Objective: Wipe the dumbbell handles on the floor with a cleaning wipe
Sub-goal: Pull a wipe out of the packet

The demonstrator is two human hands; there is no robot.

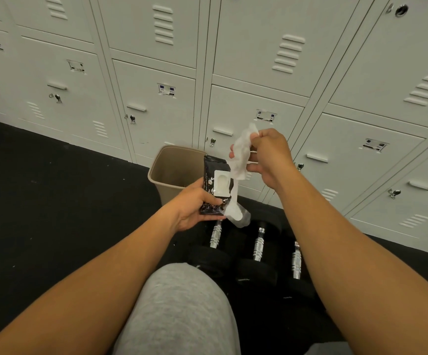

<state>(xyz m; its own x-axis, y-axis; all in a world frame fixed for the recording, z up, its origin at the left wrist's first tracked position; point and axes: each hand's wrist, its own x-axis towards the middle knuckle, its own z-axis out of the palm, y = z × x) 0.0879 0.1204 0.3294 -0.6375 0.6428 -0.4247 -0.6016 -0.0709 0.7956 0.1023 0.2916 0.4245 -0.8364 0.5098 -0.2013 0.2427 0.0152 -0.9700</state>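
Note:
Three black dumbbells lie side by side on the dark floor, their chrome handles showing: the left handle (215,235), the middle handle (258,245) and the right handle (296,260), partly behind my right forearm. My left hand (195,206) grips a black pack of wipes (214,184) above them, its white lid flipped open. My right hand (269,156) pinches a white cleaning wipe (241,155) raised above the pack. A white strip still trails from the wipe down to the pack's opening.
A tan waste bin (171,167) stands open just beyond the pack, against a wall of grey lockers (156,98). My knee in grey trousers (182,303) is bent in front of the dumbbells. Dark rubber floor (54,188) stretches to the left.

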